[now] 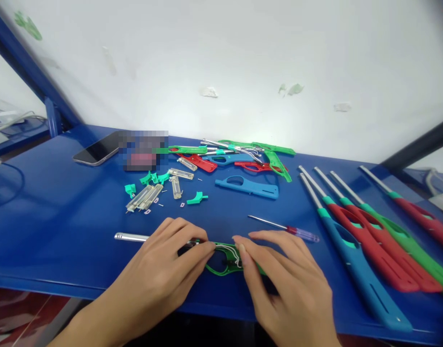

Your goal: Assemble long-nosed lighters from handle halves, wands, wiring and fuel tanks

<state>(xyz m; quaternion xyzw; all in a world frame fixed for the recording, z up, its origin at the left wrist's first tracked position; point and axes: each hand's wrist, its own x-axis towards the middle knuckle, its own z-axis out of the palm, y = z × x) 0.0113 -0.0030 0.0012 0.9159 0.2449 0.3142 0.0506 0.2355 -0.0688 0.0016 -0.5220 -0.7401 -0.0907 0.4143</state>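
An opened green lighter shell point(221, 273) lies level at the front of the table, its metal tube point(131, 236) sticking out to the left. Thin white wires point(238, 256) run along its inside, beside a small black part. My left hand point(167, 265) is closed around the shell's tube end, thumb and index finger pinched at the wires. Over the handle end, my right hand point(286, 284) is closed, with thumb and index fingertips touching the shell beside the wires. Its palm side and most of the handle are hidden.
A screwdriver point(286, 229) lies behind my right hand. Several assembled lighters point(355, 265) rest at right. Farther back are a blue shell half point(248, 187), clear fuel tanks point(145, 197), teal triggers point(197, 198), and a pile of loose shells point(275, 164). A phone point(98, 148) lies at back left.
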